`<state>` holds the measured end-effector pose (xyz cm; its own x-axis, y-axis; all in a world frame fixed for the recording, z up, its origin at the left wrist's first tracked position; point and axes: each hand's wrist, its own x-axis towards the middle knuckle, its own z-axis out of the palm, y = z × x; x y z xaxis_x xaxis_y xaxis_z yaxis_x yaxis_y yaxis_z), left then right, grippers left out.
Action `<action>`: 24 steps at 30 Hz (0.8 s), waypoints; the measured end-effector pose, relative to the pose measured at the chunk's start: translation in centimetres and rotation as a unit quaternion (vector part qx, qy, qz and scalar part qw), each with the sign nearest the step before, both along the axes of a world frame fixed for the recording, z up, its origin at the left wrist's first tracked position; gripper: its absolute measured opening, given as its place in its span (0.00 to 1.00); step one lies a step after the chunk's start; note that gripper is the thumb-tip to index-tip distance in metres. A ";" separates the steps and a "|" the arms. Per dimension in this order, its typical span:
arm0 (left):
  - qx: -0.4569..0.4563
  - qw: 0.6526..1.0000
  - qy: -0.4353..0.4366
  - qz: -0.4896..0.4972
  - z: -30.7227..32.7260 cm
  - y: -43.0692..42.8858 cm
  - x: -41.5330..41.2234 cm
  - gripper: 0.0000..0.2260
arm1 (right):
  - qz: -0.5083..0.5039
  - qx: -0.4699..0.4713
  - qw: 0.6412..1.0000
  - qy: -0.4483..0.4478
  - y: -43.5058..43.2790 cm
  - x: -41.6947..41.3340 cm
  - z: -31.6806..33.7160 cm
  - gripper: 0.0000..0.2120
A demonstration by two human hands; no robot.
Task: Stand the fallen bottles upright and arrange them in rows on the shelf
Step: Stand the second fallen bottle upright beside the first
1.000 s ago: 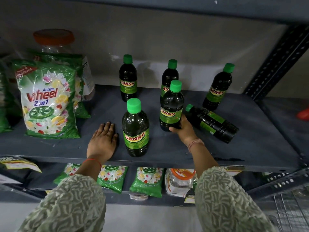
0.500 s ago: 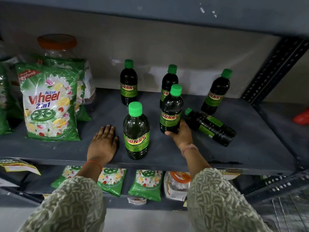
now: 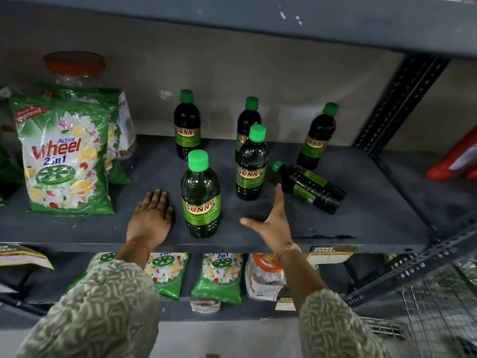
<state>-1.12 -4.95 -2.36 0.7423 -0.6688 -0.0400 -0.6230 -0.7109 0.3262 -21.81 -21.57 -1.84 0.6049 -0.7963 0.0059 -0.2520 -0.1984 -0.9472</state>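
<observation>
Six glossy round bottles (image 3: 200, 195), flat shelf (image 3: 374, 223)

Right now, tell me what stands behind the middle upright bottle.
Directly behind the middle bottle stands another bottle with a green cap, near the back wall. Its cap, shoulders and part of its label show; its lower right body is covered by the bottle in front.

Dark glossy plastic bottles (image 3: 200, 195) with smooth green caps; matt grey painted metal shelf (image 3: 361, 223); shiny crinkled green plastic detergent pouch (image 3: 62, 156); patterned cloth sleeves (image 3: 98, 313).
</observation>
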 end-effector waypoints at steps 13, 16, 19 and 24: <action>-0.008 1.000 -0.009 -0.012 -0.2 0.1 0.4 0.23 | -0.084 -0.049 0.995 0.022 -3.5 5.5 1.2 0.28; -0.008 1.000 -0.008 -0.007 0.0 0.1 0.1 0.23 | -0.068 -0.039 0.997 0.014 -1.7 3.5 0.4 0.27; -0.009 1.000 -0.006 -0.006 0.0 0.1 -0.1 0.23 | -0.032 -0.056 0.998 0.019 0.7 0.7 0.0 0.23; 0.004 1.000 -0.004 -0.017 0.2 0.3 -0.4 0.23 | -0.025 -0.078 0.996 0.039 2.6 -1.7 -0.5 0.27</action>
